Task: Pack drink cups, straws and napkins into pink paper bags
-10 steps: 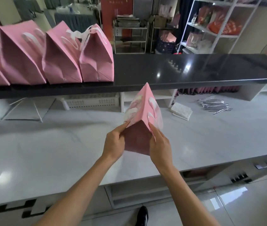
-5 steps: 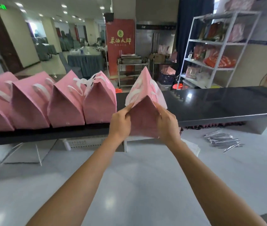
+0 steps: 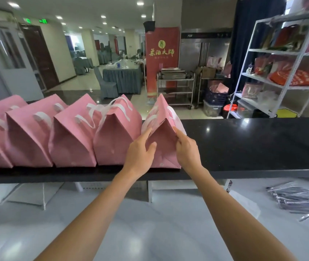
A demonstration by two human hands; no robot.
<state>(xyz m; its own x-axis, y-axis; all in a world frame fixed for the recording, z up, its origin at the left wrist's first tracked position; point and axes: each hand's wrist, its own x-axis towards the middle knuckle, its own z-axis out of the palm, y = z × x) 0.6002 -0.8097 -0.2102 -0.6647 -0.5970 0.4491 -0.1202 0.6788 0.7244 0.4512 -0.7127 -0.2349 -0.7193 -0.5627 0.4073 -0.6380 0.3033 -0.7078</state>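
A pink paper bag with white handles stands closed on the black shelf, at the right end of a row of several similar pink bags. My left hand holds its left side, thumb on the front face and index finger along the edge. My right hand holds its right side, fingers round the far edge. A pile of wrapped straws lies on the white counter at the lower right. A blurred white stack, probably napkins, lies beside it. No cups are in view.
The black shelf runs bare to the right of the bag. Clear plastic stands sit under the shelf at the left. A white metal rack with goods stands behind at the right.
Both hands lifted the bag from the white counter up and away, and set it on the black shelf at the right end of the row.
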